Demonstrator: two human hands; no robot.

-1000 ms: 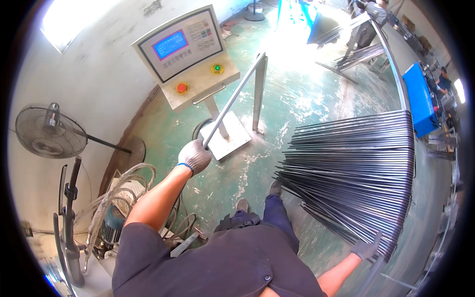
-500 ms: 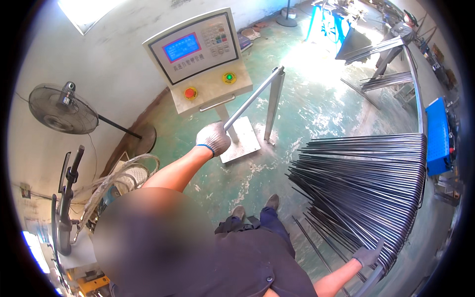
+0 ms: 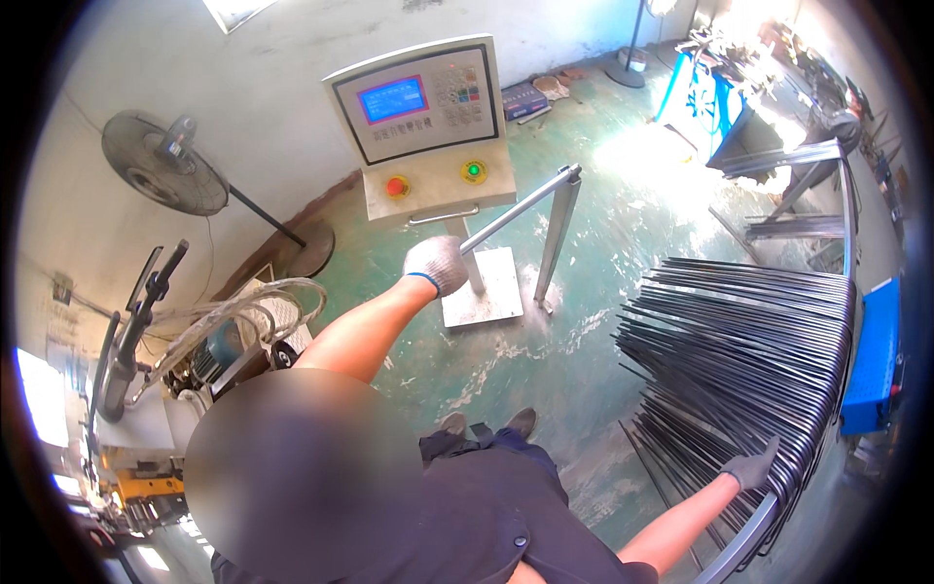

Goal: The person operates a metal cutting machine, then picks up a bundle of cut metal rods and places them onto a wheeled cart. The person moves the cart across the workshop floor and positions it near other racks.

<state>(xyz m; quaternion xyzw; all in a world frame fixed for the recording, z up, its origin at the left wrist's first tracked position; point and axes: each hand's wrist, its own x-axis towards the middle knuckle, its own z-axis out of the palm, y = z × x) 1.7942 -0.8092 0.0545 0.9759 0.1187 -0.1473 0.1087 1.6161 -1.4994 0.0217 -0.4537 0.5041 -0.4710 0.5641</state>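
Note:
My left hand (image 3: 435, 266), in a pale knitted glove with a blue cuff edge, is closed around the lower end of a slanting grey metal bar (image 3: 516, 211). The bar's far end meets the top of an upright metal post (image 3: 559, 234). At lower right, my right hand (image 3: 750, 468), in a grey glove, lies on a dense row of dark, thin metal rods (image 3: 730, 350). At least one finger is stretched out along them; its other fingers are partly hidden. The rods hang bent over a curved metal rail (image 3: 744, 541).
Beyond my left hand stands a control panel (image 3: 428, 112) with a blue screen, a red button and a green button. A pedestal fan (image 3: 161, 161) is at left, above hoses (image 3: 243, 307) and machinery. A blue box (image 3: 869, 365) lies beyond the rods; a blue frame (image 3: 696, 92) stands farther back.
The whole view has shifted, so the panel, fan and rods sit farther right. My left hand stays at the bar's end, and my right hand stays on the rods.

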